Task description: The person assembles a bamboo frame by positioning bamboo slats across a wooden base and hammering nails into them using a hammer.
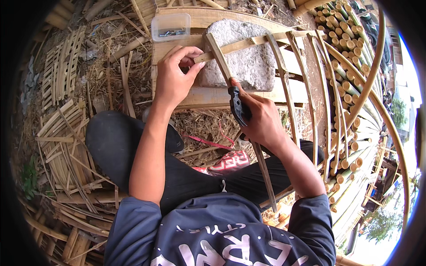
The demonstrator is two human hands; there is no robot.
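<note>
My left hand [176, 73] pinches the end of a long bamboo strip [242, 44] between thumb and fingers. A bamboo slat [218, 54] crosses that strip near its end, lying over a rough grey stone block [255, 71]. Closed around a hammer with a black head [238, 105], my right hand [262, 117] also presses against the slat, which runs under it toward my lap. Several more slats [284, 77] cross the strip to the right, forming a ladder-like frame. The hammer's handle is mostly hidden by my hand.
The stone rests on a wooden slatted bench [191, 96]. A clear plastic box [171, 21] with nails stands at its far left. Bamboo strips [66, 142] are heaped on the left; stacked bamboo poles [350, 84] fill the right. A curved pole [377, 66] arches there.
</note>
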